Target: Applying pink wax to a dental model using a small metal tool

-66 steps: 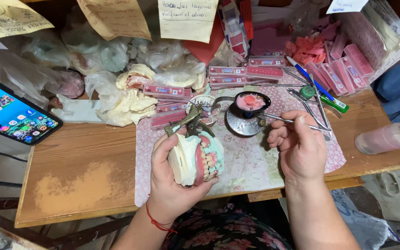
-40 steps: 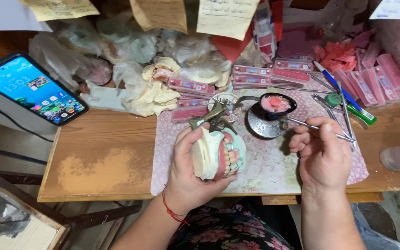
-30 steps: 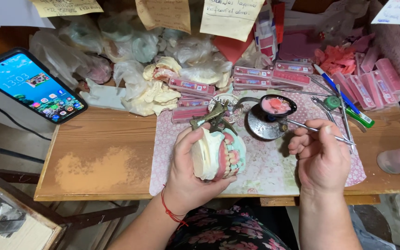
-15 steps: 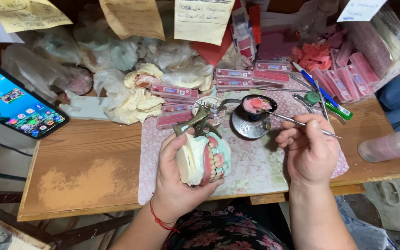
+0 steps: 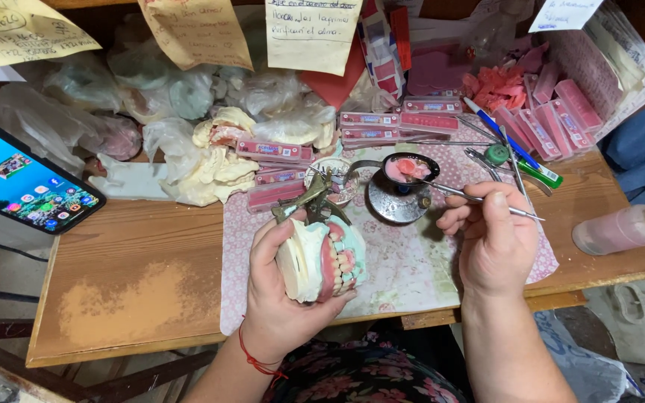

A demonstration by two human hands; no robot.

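While the left hand [image 5: 281, 298] keeps its fingers clamped around a plaster denture model [image 5: 321, 257] above the bench [image 5: 136, 261], the right hand [image 5: 490, 242] pinches a thin metal tool [image 5: 479, 200], tip in the small dish of pink wax [image 5: 406, 169].

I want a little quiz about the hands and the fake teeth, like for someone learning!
1. True or false: the left hand holds the denture model.
2. The thin metal tool in the right hand has its tip in: A) the phone, B) the small pan of pink wax, C) the bottle.
3. Fill in: the phone lies to the person's ____.

Key: 1 true; 2 B; 3 left.
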